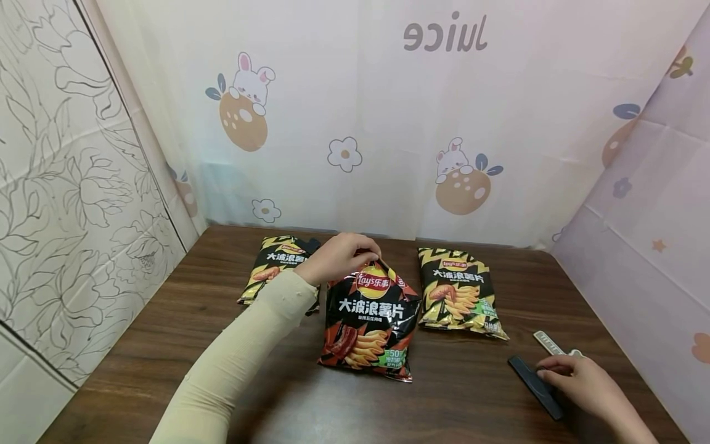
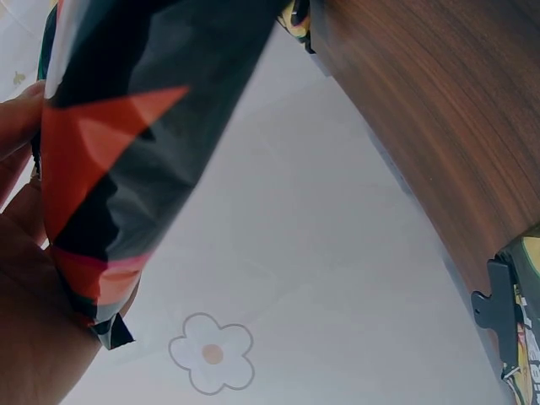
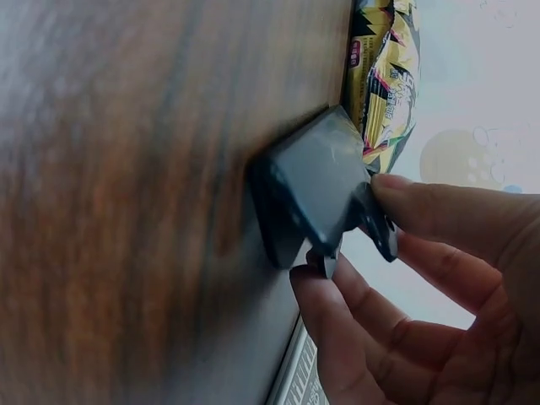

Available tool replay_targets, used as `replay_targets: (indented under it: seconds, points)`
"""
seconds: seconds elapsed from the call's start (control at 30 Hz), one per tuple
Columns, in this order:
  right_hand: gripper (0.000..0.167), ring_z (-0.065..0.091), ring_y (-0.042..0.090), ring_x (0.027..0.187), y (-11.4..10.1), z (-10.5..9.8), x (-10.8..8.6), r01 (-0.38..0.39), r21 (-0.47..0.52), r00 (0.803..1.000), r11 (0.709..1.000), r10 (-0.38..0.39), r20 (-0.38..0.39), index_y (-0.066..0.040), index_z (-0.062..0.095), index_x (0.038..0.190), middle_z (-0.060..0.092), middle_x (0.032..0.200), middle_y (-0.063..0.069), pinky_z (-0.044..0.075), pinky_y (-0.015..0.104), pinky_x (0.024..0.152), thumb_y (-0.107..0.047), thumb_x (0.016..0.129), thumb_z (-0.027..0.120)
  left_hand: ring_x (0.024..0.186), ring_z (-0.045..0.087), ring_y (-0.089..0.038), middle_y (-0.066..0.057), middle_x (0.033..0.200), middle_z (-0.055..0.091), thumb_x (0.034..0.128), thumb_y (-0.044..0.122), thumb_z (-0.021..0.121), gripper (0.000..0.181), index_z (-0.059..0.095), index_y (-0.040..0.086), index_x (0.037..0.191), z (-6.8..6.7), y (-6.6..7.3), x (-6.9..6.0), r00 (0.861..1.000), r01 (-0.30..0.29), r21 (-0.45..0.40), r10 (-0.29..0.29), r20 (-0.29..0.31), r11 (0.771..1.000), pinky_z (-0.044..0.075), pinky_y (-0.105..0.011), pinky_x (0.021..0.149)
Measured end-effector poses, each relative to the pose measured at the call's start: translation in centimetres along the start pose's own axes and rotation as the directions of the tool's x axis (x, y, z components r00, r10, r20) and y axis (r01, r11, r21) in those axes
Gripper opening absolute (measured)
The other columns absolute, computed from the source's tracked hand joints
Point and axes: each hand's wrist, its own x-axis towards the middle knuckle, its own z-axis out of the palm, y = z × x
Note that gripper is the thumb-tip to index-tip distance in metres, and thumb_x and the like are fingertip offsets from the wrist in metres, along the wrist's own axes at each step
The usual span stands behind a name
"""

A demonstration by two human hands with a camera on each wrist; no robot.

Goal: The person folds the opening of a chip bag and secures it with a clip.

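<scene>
My left hand (image 1: pixel 344 254) grips the folded top of a black and red-orange potato chip bag (image 1: pixel 366 333), which stands roughly upright in the middle of the table. In the left wrist view, the left fingers (image 2: pixel 21 122) lie along the edge of that bag (image 2: pixel 160 126). At the right, my right hand (image 1: pixel 582 385) pinches a black bag clip (image 1: pixel 535 387) by its handles. The right wrist view shows the thumb on one handle of the clip (image 3: pixel 316 169) and a finger at the other. A white bag clip (image 1: pixel 548 343) lies just beyond that hand.
Two yellow and black chip bags lie farther back, one on the left (image 1: pixel 256 271) behind my forearm and one on the right (image 1: pixel 457 293). A black clip (image 2: pixel 502 312) sits at the left bag's top. A printed curtain (image 1: pixel 355 92) borders the table (image 1: pixel 455 394).
</scene>
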Motion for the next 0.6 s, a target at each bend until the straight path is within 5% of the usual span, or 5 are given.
replay_targets:
  seconds: [0.17, 0.6]
  points:
    - [0.031, 0.054, 0.002, 0.065, -0.06, 0.01, -0.24, -0.019, 0.058, 1.000, 0.998, 0.018, 0.024, -0.003, 0.070, 0.112, 0.071, 0.091, 0.003, 0.045, 0.024, 0.056, -0.027, 0.095, 0.065, 0.086, 0.063, -0.008, 0.001, 0.103, 0.072, 0.0998, 0.019, 0.058, 0.017, 0.073, 0.014, 0.107, 0.06, -0.06, -0.02, 1.000, 0.001, -0.002, -0.001, -0.004, 1.000, 0.053, -0.028, 0.082]
    - [0.047, 0.060, 0.007, 0.071, -0.39, -0.56, -0.03, -0.066, 0.049, 0.996, 0.997, 0.064, 0.059, 0.007, 0.067, 0.116, 0.072, 0.096, 0.007, 0.048, 0.024, 0.060, -0.034, 0.093, 0.066, 0.087, 0.064, -0.008, 0.001, 0.103, 0.072, 0.1001, 0.019, 0.057, 0.018, 0.073, 0.015, 0.107, -0.04, 0.05, -0.03, 1.000, -0.006, 0.010, 0.006, -0.006, 1.000, 0.053, -0.029, 0.082]
